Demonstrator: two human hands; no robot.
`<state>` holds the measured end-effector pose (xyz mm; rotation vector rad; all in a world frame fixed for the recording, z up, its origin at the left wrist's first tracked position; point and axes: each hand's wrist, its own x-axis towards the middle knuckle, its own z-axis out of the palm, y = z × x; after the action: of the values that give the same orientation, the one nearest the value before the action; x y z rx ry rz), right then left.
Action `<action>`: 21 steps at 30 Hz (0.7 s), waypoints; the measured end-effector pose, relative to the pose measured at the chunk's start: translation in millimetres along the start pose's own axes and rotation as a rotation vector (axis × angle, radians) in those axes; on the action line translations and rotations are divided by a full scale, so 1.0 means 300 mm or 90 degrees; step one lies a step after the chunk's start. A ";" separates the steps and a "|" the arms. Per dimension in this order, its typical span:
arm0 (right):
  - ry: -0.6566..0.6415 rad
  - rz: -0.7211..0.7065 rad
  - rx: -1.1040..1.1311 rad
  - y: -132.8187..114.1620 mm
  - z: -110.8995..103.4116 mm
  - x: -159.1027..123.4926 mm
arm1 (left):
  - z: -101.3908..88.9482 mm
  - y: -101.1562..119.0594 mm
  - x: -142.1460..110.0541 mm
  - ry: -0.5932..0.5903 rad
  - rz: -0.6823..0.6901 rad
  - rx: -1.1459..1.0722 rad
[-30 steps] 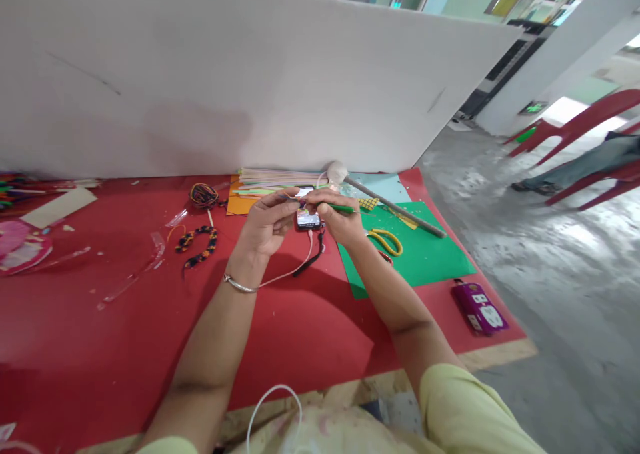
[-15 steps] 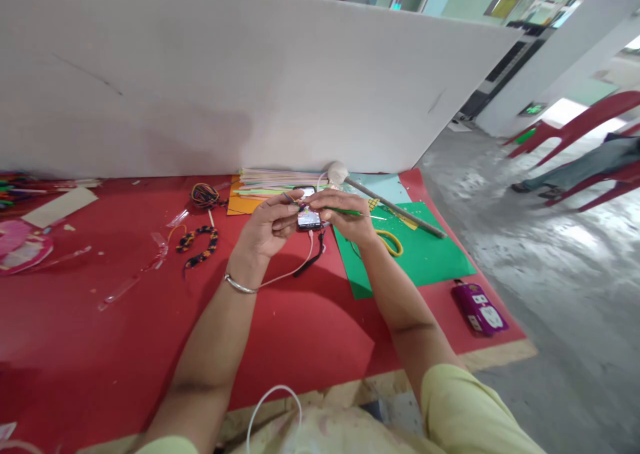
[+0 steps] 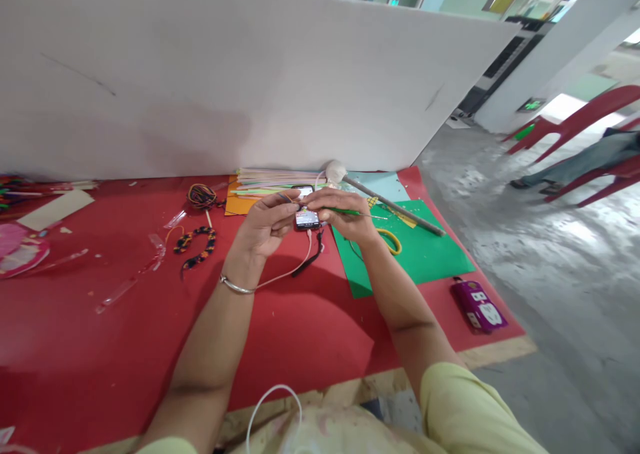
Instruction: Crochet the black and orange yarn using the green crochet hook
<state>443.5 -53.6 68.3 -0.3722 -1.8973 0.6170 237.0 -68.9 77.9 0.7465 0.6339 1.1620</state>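
Observation:
My left hand (image 3: 267, 224) and my right hand (image 3: 346, 215) meet above a lit phone (image 3: 307, 222) on the red-covered table. Between my right thumb and fingers is a slim green-handled tool (image 3: 349, 211), like a crochet hook. Its thin metal shaft points right; its other end is hidden by my fingers. My left thumb and fingertips pinch a small dark piece (image 3: 301, 207), too small to make out fully, with a thin strand by the fingers. Left of my hands lie a black-and-orange knotted cord (image 3: 206, 249) and a bundle of dark and orange yarn (image 3: 201, 196).
A green sheet (image 3: 420, 261) carries yellow-handled pliers (image 3: 395, 242), partly behind my right wrist. A stick (image 3: 400, 209) with a white ball end lies across it. Pale strips (image 3: 273, 177) lie along the white partition (image 3: 280, 81). A purple pouch (image 3: 479, 305) sits near the right edge.
My right hand has turned slightly, and the tool's metal shaft shows further to the right, with the pliers more covered. Both hands keep their grip above the phone.

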 end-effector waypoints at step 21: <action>-0.088 -0.036 -0.062 -0.049 -0.027 0.005 | -0.026 0.007 0.007 -0.008 0.004 0.042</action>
<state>450.9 -62.8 80.3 -0.3448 -2.0686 0.5255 230.4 -64.9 74.8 0.8116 0.6614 1.1459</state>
